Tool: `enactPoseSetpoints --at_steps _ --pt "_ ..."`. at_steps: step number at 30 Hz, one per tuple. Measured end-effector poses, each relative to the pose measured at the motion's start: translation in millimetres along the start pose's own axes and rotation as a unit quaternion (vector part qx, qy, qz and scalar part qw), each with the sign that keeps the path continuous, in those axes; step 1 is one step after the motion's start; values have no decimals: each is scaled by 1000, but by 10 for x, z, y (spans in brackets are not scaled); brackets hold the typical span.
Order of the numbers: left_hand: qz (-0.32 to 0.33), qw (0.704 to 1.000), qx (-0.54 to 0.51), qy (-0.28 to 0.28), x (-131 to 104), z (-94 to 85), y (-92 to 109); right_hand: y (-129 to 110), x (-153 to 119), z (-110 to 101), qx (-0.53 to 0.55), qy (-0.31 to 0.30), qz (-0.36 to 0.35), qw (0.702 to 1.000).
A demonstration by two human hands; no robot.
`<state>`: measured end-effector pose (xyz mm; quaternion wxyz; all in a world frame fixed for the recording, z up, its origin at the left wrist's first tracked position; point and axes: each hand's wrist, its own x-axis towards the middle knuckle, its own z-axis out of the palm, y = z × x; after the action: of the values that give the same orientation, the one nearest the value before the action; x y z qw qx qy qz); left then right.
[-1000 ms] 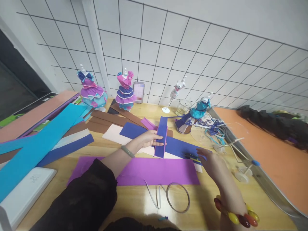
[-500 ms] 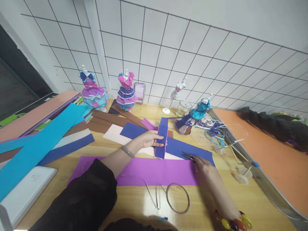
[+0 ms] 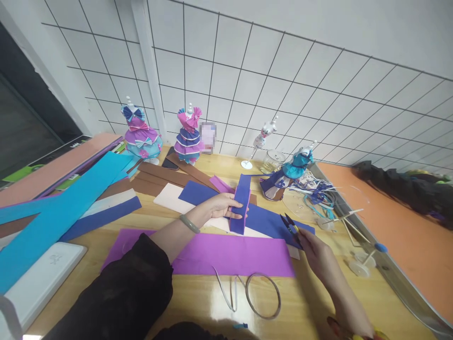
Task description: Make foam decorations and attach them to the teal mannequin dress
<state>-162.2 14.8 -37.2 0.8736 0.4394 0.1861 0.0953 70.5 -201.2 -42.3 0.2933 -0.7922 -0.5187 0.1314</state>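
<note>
At centre frame, the left hand (image 3: 221, 206) pinches an upright folded blue strip (image 3: 241, 203) above the desk (image 3: 311, 302); the right hand (image 3: 316, 250), lower right, grips open scissors (image 3: 290, 227). Risk: the limp strip may sag and cut crooked. Glass jar (image 3: 272, 161), upper centre: contents unclear.

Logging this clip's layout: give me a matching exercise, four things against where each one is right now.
Things:
1. folded blue strip
2. small scissors
3. purple sheet
4. wire ring

Places:
A. flat on the table under the forearms
B. held in the right hand
C. at the near table edge
D. held in the left hand

Pairs: 1-D, 2-B, 3-A, 4-C
</note>
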Motion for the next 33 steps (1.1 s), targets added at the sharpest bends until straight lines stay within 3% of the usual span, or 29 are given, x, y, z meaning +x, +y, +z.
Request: enactPoseSetpoints --at_steps 2,7,11,19,33 --pt "-6 1000 28 4 0 2 5 -195 37 18 110 -60 22 992" --pt "-23 996 83 15 -30 31 71 -637 176 109 242 -230 69 940" --pt "-25 994 102 5 -68 62 124 -789 339 199 318 -293 137 891" --pt "-17 988 150 -12 -82 86 124 -878 483 312 368 -325 153 858" --pt "-37 985 170 -17 -123 196 181 -890 504 344 355 -326 100 870"
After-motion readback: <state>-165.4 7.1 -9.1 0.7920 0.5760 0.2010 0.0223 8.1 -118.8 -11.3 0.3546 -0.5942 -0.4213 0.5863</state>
